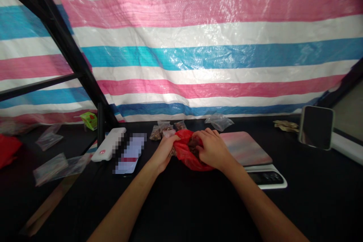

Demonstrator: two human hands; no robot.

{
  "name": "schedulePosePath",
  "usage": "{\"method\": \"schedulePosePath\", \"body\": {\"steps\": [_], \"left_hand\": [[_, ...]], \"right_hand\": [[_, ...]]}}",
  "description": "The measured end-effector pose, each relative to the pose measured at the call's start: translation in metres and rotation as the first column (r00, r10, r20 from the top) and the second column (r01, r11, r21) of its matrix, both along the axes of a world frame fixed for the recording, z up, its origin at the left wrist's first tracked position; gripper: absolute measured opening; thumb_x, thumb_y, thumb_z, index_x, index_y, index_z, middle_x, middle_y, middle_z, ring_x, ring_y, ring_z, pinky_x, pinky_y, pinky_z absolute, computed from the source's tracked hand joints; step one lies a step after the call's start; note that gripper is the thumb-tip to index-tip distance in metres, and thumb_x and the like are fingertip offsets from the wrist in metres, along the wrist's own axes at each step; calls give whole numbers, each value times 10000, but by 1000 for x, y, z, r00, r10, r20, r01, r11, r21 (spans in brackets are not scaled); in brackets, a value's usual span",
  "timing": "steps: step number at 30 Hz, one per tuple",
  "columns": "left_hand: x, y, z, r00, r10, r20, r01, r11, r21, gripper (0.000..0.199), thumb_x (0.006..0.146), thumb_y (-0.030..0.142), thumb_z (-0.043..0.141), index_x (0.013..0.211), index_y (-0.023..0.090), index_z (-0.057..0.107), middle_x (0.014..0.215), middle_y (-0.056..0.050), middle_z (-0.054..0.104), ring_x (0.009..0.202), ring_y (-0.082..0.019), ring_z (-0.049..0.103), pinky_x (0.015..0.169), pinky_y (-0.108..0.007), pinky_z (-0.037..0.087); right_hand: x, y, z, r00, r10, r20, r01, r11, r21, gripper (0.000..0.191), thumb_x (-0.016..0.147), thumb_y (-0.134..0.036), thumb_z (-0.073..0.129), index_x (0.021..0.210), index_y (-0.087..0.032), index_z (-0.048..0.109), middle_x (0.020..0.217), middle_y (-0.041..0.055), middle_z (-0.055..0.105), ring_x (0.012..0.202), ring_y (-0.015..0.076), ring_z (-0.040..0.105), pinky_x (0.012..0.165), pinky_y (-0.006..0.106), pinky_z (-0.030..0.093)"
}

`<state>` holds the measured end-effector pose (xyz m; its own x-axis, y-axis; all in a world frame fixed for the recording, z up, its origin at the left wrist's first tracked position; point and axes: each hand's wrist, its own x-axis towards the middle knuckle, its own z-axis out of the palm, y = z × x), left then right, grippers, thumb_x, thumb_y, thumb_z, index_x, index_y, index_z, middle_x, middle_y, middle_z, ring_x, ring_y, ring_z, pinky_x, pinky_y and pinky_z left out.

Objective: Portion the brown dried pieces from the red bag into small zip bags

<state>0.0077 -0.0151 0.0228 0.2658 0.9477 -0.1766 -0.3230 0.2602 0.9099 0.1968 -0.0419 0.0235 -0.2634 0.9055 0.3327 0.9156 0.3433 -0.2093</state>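
A red plastic bag [184, 155] lies open on the black table, with brown pieces [194, 144] inside its mouth. My left hand [165, 151] is closed on the bag's left edge, and a bit of clear plastic shows by its fingers. Over the right side of the opening, my right hand [211, 146] has its fingers curled down at the brown pieces; its fingertips are partly hidden. Small clear bags of brown pieces [161, 130] sit just behind my left hand. Right of the bag is a white kitchen scale [279, 181] with a shiny flat plate [246, 147].
A phone [131, 155] and a white device [109, 145] lie to the left. Clear bags [52, 168] are at far left, another [219, 121] at the back. A framed dark panel [316, 127] stands at right, before a striped sheet [198, 56].
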Motion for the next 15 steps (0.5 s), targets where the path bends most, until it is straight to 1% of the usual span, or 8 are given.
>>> {"method": "schedulePosePath", "body": {"steps": [4, 6, 7, 9, 11, 12, 13, 15], "left_hand": [[1, 2, -4, 999, 3, -44, 2, 994, 105, 146, 718, 223, 676, 691, 187, 536, 623, 52, 555, 537, -97, 517, 551, -217, 392], [0, 6, -5, 992, 49, -120, -25, 981, 194, 118, 751, 242, 654, 715, 185, 558, 657, 38, 581, 569, -112, 536, 582, -233, 421], [-1, 7, -6, 980, 99, -171, -53, 965, 257, 98, 763, 243, 648, 742, 185, 572, 687, 28, 603, 602, -124, 559, 614, -245, 445], [-2, 10, -9, 932, 241, -269, -117, 906, 406, 93, 774, 230, 653, 828, 188, 589, 780, 2, 651, 705, -155, 618, 705, -274, 492], [-3, 11, -12, 871, 360, -335, -143, 837, 528, 180, 776, 222, 685, 923, 199, 585, 889, -24, 677, 823, -184, 655, 795, -304, 517], [-3, 10, -13, 856, 381, -350, -134, 816, 562, 224, 779, 227, 704, 961, 204, 575, 933, -33, 681, 864, -193, 663, 826, -316, 523], [-2, 9, -15, 859, 367, -357, -109, 811, 574, 256, 790, 241, 718, 993, 209, 565, 970, -41, 681, 891, -198, 668, 848, -327, 528], [-1, 6, -17, 906, 264, -331, -44, 837, 546, 304, 811, 272, 733, 1043, 214, 544, 1025, -51, 682, 926, -203, 675, 880, -343, 534]], "right_hand": [[0, 1, -1, 999, -5, -50, 4, 1000, -19, 325, 758, -101, 675, 1058, -225, 672, 1025, 61, 746, 1034, 280, 588, 878, 386, 352], [1, 2, -1, 995, 4, -103, -8, 999, -38, 352, 752, -66, 655, 1063, -231, 665, 1032, 47, 750, 1032, 265, 602, 891, 377, 357], [1, 2, -1, 991, 7, -131, -13, 999, -44, 358, 755, -57, 648, 1067, -234, 659, 1042, 41, 752, 1034, 258, 609, 903, 375, 361], [3, 4, 0, 981, 7, -192, -16, 999, -43, 361, 774, -56, 639, 1085, -239, 646, 1081, 33, 753, 1054, 252, 622, 935, 379, 373], [4, 6, 0, 963, 7, -269, -16, 999, -32, 367, 795, -57, 627, 1111, -244, 627, 1119, 35, 751, 1081, 254, 638, 964, 388, 394], [5, 7, 0, 949, 12, -316, -21, 999, -27, 373, 804, -56, 618, 1126, -246, 616, 1130, 38, 750, 1091, 253, 649, 971, 389, 411], [5, 7, 0, 930, 23, -366, -33, 999, -22, 382, 813, -53, 605, 1141, -248, 604, 1136, 41, 750, 1096, 251, 661, 974, 387, 429], [6, 8, 0, 881, 63, -469, -75, 997, -8, 388, 844, -58, 579, 1177, -257, 580, 1147, 40, 750, 1095, 240, 685, 977, 378, 466]]}}
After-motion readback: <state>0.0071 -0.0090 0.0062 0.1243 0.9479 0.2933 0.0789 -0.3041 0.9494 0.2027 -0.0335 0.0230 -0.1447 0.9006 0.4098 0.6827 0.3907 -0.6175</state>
